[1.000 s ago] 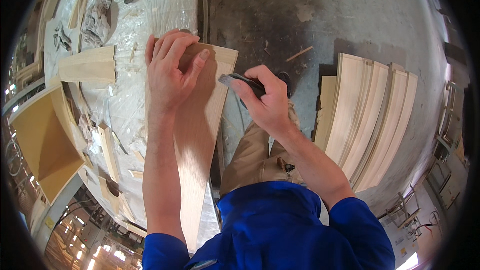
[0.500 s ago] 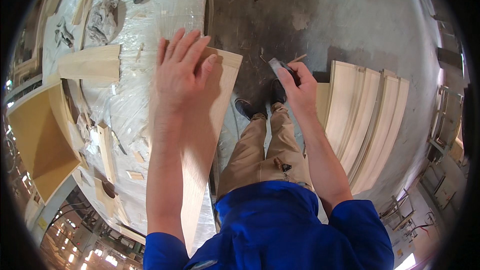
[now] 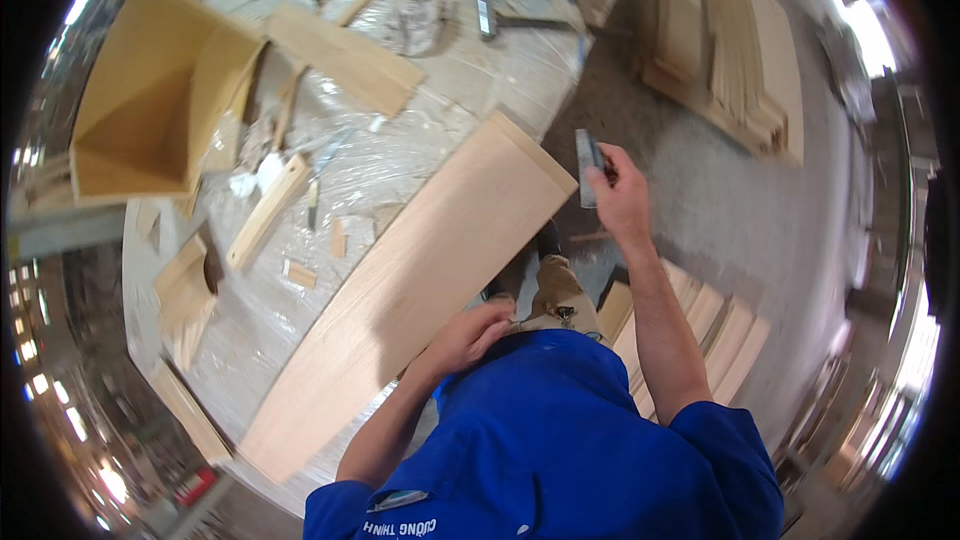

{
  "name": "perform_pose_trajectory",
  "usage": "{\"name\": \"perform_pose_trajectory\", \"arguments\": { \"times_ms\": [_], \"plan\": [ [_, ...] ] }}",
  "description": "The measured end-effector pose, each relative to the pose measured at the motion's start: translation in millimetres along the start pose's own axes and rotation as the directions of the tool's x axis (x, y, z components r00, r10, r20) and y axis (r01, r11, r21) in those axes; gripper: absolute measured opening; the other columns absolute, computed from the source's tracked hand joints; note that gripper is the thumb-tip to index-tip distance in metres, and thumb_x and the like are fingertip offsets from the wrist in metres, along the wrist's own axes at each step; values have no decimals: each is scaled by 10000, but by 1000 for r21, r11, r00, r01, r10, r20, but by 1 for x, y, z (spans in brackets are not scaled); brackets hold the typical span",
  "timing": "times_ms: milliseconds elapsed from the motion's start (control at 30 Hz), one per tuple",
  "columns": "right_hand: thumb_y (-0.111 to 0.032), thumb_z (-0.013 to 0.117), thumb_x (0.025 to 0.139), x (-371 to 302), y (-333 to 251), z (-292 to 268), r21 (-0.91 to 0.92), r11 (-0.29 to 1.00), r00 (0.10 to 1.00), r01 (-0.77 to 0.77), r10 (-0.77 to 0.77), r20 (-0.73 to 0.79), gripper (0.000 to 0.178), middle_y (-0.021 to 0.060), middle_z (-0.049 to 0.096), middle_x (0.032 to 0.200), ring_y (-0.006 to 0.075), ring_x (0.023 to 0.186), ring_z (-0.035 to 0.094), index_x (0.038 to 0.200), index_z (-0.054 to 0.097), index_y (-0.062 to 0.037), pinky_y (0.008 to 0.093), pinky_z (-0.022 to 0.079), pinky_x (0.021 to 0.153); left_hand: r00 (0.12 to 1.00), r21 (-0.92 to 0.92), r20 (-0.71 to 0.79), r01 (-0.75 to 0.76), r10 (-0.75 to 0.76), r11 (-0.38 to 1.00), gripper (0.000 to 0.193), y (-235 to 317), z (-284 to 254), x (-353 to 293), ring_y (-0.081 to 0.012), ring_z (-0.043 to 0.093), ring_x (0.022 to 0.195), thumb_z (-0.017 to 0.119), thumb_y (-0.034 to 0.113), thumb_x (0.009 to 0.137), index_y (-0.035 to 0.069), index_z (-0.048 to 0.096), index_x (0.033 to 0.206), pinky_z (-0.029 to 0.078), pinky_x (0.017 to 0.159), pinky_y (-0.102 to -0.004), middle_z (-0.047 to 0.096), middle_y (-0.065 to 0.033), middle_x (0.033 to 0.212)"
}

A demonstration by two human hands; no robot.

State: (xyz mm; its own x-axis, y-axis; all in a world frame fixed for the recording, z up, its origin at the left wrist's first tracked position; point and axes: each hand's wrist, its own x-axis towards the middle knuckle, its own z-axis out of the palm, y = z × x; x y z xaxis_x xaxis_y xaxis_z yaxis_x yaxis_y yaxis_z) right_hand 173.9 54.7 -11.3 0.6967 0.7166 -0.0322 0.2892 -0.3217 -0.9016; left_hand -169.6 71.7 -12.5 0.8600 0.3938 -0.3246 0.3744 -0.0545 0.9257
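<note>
A long pale wooden board (image 3: 400,270) lies slantwise on the plastic-covered table, its far end at the table's edge. My right hand (image 3: 622,200) is closed round a flat grey sanding block (image 3: 586,170), held just off the right corner of the board's far end. At the board's near long edge, close to my waist, my left hand (image 3: 470,337) has its fingers curled together. Whether anything is inside those fingers is hidden.
On the table (image 3: 480,70) lie a hammer (image 3: 530,22), crumpled cloth (image 3: 415,20), a flat board (image 3: 345,55), a wood strip (image 3: 268,212) and an open wooden box (image 3: 150,110). Board stacks (image 3: 735,50) stand ahead right and low beside my right arm (image 3: 690,320).
My left hand has left the board's top face and come back to its near edge, fingers now curled. The view has turned left. My right hand still holds the sanding block.
</note>
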Motion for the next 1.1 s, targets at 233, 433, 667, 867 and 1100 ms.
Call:
{"name": "perform_pose_trajectory", "arguments": {
  "times_ms": [233,433,667,867,1100],
  "plan": [
    [-116,635,956,122,-63,126,-82,889,792,451,-356,496,386,240,735,1189,420,1110,705,1335,662,-44,462,549,956,512,-490,-747,8,-425,871,339,-15,23,-101,-90,632,740,649,275,1074,11,752,886,525,748,-288,678,-24,724],
    [-213,696,933,121,-101,189,-173,383,402,907,-671,623,427,273,666,1218,456,1138,617,1284,664,28,519,494,999,-536,-428,-574,-449,-619,785,254,-35,51,-170,-139,653,882,633,257,1070,14,707,1083,534,753,-315,686,-45,923],
    [-359,723,947,-41,-144,287,182,485,-119,856,-158,980,389,253,688,1083,457,1024,640,1033,701,19,541,504,902,-389,-385,-383,-757,-837,528,491,-89,62,-193,-163,631,915,648,284,1041,10,494,1419,578,751,-376,617,-72,1080],
    [-427,796,869,-78,-121,298,273,275,-132,922,-441,888,470,253,666,949,444,922,643,862,680,28,544,491,812,-196,-393,-372,-852,-907,346,528,-53,60,-171,-221,643,939,697,384,1006,29,435,1297,595,732,-431,567,-114,1102],
    [-403,850,804,-82,-115,279,272,322,-121,907,-418,900,441,217,640,900,418,878,621,866,696,5,503,496,788,16,-435,-334,-890,-942,139,589,-49,72,-147,-308,678,939,671,481,1007,51,374,1277,602,783,-538,554,-138,1136]
  ]
}}
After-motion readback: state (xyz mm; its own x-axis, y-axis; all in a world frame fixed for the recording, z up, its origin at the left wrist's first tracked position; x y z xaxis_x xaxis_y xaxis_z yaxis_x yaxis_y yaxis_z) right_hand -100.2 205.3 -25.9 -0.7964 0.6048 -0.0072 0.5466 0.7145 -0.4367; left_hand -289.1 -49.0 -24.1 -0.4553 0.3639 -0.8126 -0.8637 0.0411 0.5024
